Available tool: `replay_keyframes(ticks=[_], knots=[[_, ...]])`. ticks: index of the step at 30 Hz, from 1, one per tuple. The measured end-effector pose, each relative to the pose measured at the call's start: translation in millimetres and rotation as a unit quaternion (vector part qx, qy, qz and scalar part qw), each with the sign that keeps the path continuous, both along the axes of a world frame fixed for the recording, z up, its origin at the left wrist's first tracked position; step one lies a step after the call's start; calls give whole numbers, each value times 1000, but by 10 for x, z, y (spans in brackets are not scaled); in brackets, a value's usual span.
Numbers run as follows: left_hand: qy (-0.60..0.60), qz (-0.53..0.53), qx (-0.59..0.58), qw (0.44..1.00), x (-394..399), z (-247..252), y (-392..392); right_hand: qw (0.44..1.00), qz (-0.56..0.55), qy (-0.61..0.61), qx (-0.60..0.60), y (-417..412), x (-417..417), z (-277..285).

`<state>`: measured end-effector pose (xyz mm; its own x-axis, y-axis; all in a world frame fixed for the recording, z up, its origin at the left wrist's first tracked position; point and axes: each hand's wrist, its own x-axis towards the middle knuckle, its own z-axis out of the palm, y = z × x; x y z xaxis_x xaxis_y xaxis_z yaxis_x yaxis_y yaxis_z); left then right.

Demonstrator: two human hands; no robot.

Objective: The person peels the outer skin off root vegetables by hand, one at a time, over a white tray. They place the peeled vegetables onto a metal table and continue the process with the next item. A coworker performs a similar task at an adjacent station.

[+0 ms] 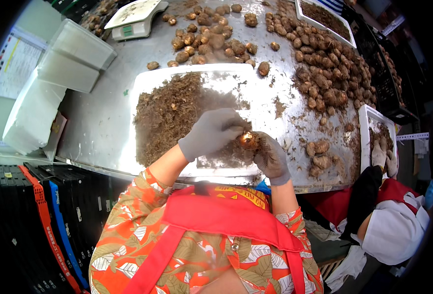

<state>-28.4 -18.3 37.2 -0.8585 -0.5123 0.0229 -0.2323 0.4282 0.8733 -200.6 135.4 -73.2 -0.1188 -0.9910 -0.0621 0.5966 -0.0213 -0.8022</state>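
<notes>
My right hand (273,156), in a grey knitted glove, grips a brown taro corm (249,140) over the near right part of a white foam tray (143,79). A pale cut face on the corm is turned up. My left hand (214,130), gloved in grey too, has its fingers closed at the corm's upper left side; whether it holds fibres or part of the corm is hidden. Brown fibrous trimmings (168,114) heap up in the tray's left part. Beyond the tray lie many loose taro corms (201,40) on the metal table (102,110).
A large heap of corms (323,66) lies at the right. A white scale (137,18) stands at the back left, beside translucent plastic bins (73,55). Right of me, a co-worker's gloved hands (383,156) are in another foam tray (364,139). Black crates (18,220) stand at the lower left.
</notes>
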Motion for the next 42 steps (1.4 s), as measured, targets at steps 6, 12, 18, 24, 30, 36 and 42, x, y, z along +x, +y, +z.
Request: replay_keyframes(ticks=[6,12,18,24,30,36,42], knots=[[62,31,84,994,-81,-308,-4,993,-27,-100,-55,-66,158,272],[63,134,140,979,-38,-438,141,993,-121,-3,-4,-162,116,408],[165,146,-71,973,-103,-250,217,984,-139,94,53,-131,91,347],[205,142,-235,939,-151,-331,169,942,-229,233,76,-156,198,445],[177,131,-233,947,-141,-322,164,946,-210,230,84,-133,199,478],[29,131,-143,981,-76,-462,272,982,-118,-147,4,-157,142,413],[34,141,-39,989,-27,-522,99,992,-80,-90,-45,-102,71,208]])
